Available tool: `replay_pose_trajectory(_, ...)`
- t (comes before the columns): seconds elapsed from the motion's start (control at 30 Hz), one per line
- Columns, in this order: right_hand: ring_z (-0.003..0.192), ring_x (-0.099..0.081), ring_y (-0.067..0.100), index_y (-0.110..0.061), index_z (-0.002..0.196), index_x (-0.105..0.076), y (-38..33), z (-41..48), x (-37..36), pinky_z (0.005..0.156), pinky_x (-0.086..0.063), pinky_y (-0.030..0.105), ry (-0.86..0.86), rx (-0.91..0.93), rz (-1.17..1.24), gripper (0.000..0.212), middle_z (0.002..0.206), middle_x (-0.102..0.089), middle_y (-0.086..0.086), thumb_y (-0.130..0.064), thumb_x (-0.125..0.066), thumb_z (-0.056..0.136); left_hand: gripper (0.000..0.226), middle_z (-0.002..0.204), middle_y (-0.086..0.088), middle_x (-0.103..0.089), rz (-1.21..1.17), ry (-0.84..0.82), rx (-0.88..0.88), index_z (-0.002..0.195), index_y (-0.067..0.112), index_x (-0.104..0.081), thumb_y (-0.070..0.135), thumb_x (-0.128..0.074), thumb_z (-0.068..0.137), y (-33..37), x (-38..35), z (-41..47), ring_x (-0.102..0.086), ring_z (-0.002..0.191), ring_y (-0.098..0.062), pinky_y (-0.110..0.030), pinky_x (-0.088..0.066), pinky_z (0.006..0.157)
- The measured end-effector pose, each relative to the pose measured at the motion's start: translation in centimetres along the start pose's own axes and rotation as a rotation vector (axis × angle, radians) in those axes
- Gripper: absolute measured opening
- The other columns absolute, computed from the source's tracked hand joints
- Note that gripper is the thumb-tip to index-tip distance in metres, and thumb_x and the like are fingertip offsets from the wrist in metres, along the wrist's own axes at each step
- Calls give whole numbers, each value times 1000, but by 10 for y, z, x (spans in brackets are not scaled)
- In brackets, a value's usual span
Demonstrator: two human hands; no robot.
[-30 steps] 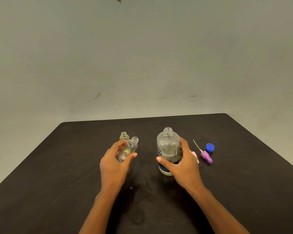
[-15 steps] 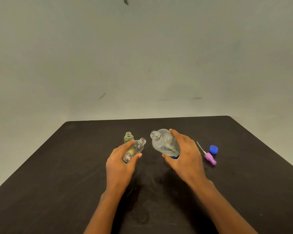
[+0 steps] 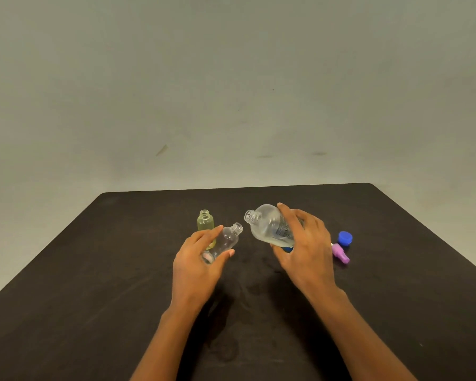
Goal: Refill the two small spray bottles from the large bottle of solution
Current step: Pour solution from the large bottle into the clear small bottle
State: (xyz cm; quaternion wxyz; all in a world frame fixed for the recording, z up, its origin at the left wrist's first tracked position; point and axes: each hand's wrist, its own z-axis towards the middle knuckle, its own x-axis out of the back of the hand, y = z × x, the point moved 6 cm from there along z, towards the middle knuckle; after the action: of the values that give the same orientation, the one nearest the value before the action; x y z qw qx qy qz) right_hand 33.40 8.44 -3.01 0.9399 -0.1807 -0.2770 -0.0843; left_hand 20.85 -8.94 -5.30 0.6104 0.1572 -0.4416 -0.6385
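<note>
Large bottle (image 3: 270, 226): uncapped, tilted mouth-left, contents clear, level unreadable; right hand (image 3: 305, 254) wrapped around its body, above the desk (image 3: 94, 284). Just left of its mouth, not touching: clear small bottle (image 3: 226, 242), open, looks empty, tilted, gripped by left hand (image 3: 198, 268). Farther left, yellowish small bottle (image 3: 205, 222) stands open. Right of the large bottle: blue cap (image 3: 345, 238), purple spray head (image 3: 340, 254). Desk dark; grey wall (image 3: 231, 92) behind.

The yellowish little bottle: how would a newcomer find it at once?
Look at the dark table, just beyond the left hand. There the yellowish bottle stands upright and uncapped. Unlike the clear small bottle tilted in that hand, it is tinted yellow-green and nobody holds it.
</note>
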Motion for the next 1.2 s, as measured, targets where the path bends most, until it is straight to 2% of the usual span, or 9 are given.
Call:
replay_pose_trajectory(0.3, 109, -57, 30, -23, 133, -53, 1, -3, -3, 89, -51, 44, -32, 21, -21, 83, 118, -60, 9, -13, -87, 58, 50, 109, 13, -64, -3, -23, -3, 118, 29, -65, 21, -81, 72, 0, -2, -1, -61, 102, -11, -41, -52, 91)
replay_pose_trajectory(0.73, 112, -54, 32, -24, 134, -48, 1, -3, -1, 92, -49, 53, -36, 36, -44, 91, 121, -58, 12, -7, -88, 54, 50, 109, 13, -65, 1, -25, -15, 118, 29, -65, 21, -81, 72, 1, -2, -1, -62, 103, -11, -43, -52, 91)
replay_pose_trajectory(1.2, 115, -52, 33, -24, 135, -48, 0, -4, 3, 94, -48, 55, -31, 33, -61, 93, 123, -57, 12, -7, -89, 53, 49, 108, 14, -65, -6, -37, 1, 116, 30, -65, 21, -82, 71, 1, -6, -2, -61, 101, -11, -43, -51, 90)
